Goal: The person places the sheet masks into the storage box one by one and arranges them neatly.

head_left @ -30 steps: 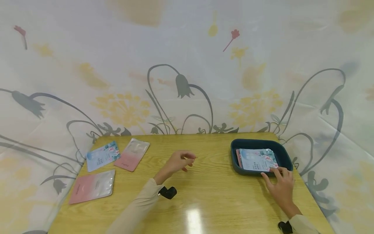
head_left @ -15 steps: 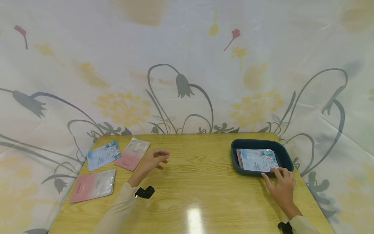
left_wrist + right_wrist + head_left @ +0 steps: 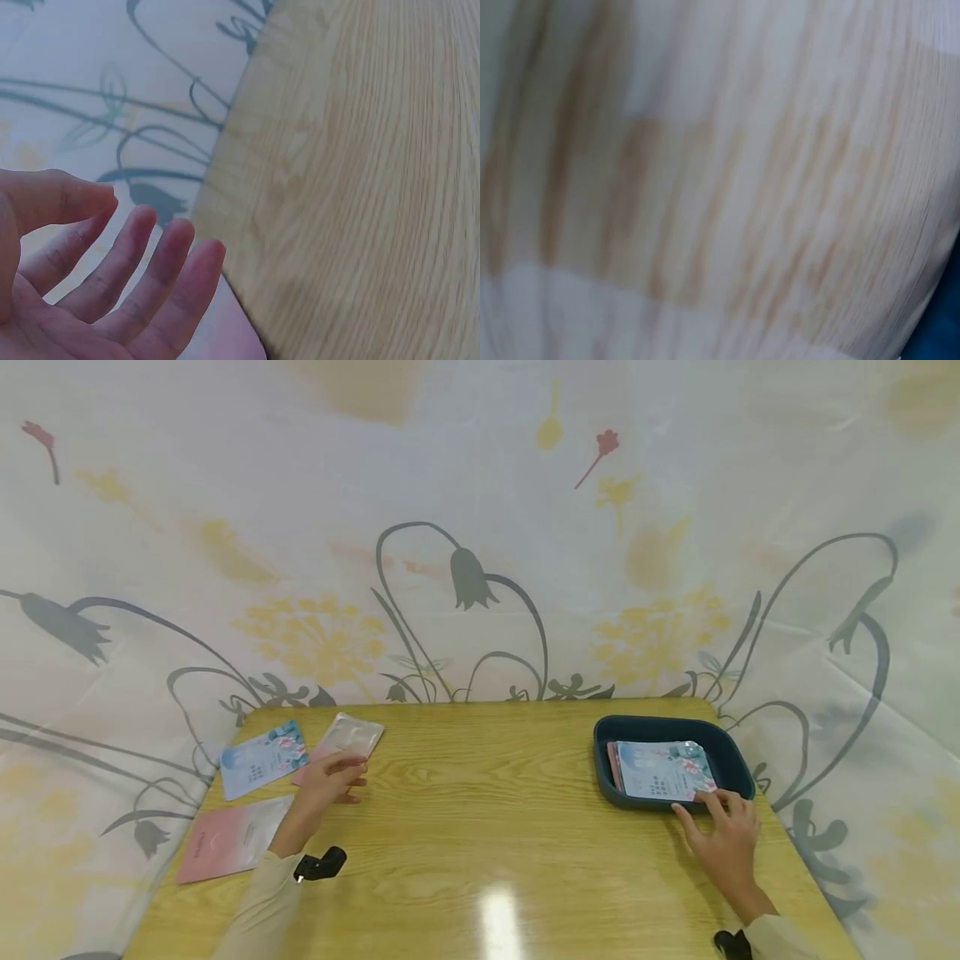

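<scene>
My left hand (image 3: 321,795) hovers over the left of the table, fingers relaxed and slightly bent, with nothing in it. It partly covers a pink and silver sheet mask packet (image 3: 356,733). The left wrist view shows thumb and fingertips apart, with a pink packet corner (image 3: 238,334) below them. Beside that packet lie a blue floral packet (image 3: 258,764) and another pink and silver packet (image 3: 225,842). My right hand (image 3: 726,839) grips the near rim of a dark blue tray (image 3: 729,756), thumb outside. Inside the tray, a blue floral packet (image 3: 660,770) tops a small stack.
The wooden table (image 3: 480,827) reaches back to a floral cloth backdrop (image 3: 480,568). A camera (image 3: 321,863) is strapped to the left wrist and another (image 3: 732,943) to the right. The right wrist view holds blurred wood grain and the tray's blue corner (image 3: 937,322).
My left hand has swept leftward from mid-table to above the pink packet, staying unloaded. The right hand, tray and packets have kept their places.
</scene>
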### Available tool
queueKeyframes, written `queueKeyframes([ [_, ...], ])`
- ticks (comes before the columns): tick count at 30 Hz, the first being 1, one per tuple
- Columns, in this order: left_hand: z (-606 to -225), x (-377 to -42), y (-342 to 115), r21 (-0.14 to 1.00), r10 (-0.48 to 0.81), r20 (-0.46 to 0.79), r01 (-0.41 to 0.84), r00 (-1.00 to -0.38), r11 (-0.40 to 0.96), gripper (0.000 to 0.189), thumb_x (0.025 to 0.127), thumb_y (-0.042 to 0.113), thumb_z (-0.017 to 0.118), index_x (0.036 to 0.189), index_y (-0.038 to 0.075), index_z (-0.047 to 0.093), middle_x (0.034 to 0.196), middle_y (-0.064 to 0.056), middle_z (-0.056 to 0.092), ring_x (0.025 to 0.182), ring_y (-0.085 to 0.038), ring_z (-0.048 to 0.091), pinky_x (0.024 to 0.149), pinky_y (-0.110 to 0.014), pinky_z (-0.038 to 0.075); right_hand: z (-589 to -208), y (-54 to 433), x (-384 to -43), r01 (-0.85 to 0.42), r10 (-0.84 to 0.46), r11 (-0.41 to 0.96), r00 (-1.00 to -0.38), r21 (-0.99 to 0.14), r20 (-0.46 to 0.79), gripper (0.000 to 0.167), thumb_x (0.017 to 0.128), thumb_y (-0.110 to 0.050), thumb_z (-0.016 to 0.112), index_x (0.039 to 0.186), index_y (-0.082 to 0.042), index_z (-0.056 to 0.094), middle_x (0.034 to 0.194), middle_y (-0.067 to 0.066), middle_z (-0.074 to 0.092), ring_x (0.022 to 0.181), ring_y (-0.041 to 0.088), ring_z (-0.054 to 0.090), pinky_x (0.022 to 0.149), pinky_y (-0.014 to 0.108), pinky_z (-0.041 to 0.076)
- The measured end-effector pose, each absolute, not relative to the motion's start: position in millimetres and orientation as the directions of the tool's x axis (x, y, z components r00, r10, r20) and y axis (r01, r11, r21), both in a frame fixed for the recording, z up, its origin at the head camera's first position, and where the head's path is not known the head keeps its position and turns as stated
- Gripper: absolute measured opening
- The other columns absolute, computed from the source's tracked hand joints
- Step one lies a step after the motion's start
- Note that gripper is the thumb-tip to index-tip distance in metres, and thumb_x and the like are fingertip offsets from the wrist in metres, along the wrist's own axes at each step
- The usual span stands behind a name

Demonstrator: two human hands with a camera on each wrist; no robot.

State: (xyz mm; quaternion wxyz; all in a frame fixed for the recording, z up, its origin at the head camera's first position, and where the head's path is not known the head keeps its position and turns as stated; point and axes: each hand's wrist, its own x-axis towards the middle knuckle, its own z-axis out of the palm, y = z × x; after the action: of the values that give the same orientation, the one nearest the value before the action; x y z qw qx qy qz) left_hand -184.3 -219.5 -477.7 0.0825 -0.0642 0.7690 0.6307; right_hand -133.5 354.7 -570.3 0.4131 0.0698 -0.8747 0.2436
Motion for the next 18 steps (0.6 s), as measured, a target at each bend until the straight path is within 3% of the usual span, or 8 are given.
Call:
queueKeyframes([
  [6, -487, -178, -246, 0.952, -0.058, -0.246, -0.253, -0.967, 0.175, 0.045, 0.095, 0.017, 0.057, 0.132, -0.008, 0.046, 0.105, -0.012, 0.065, 0.083, -0.017, 0.066, 0.077, -0.044, 0.055, -571, 353, -131, -0.317, 0.084, 0.876, -0.644, -0.365, 0.760, 0.066, 0.085, -0.066, 0.051, 0.083, -0.001, 0.060, 0.088, 0.021, 0.049, 0.077, 0.041, 0.038, 0.061, 0.053, 0.023],
  [12, -489, -176, -267, 0.952, -0.108, -0.270, -0.282, -0.957, 0.122, 0.049, 0.097, 0.018, 0.054, 0.137, -0.006, 0.040, 0.099, 0.002, 0.066, 0.088, -0.016, 0.067, 0.080, -0.041, 0.054, -571, 352, -132, -0.317, 0.095, 0.869, -0.647, -0.380, 0.756, 0.066, 0.085, -0.066, 0.052, 0.083, -0.001, 0.061, 0.089, 0.021, 0.049, 0.079, 0.041, 0.039, 0.058, 0.049, 0.021],
  [15, -491, -173, -275, 0.953, -0.118, -0.272, -0.284, -0.955, 0.103, 0.051, 0.098, 0.020, 0.052, 0.139, -0.007, 0.037, 0.095, 0.006, 0.065, 0.088, -0.012, 0.065, 0.083, -0.040, 0.053, -570, 353, -132, -0.320, 0.096, 0.865, -0.649, -0.386, 0.754, 0.057, 0.083, -0.058, 0.062, 0.084, -0.001, 0.062, 0.090, 0.020, 0.049, 0.080, 0.041, 0.039, 0.058, 0.047, 0.021],
  [18, -494, -168, -282, 0.948, -0.154, -0.300, -0.312, -0.941, 0.064, 0.052, 0.099, 0.019, 0.050, 0.141, -0.006, 0.034, 0.090, 0.006, 0.065, 0.087, -0.011, 0.065, 0.083, -0.038, 0.053, -571, 354, -134, -0.324, 0.086, 0.865, -0.659, -0.384, 0.748, 0.039, 0.075, -0.034, 0.079, 0.084, -0.001, 0.062, 0.091, 0.021, 0.050, 0.080, 0.041, 0.040, 0.060, 0.050, 0.023],
])
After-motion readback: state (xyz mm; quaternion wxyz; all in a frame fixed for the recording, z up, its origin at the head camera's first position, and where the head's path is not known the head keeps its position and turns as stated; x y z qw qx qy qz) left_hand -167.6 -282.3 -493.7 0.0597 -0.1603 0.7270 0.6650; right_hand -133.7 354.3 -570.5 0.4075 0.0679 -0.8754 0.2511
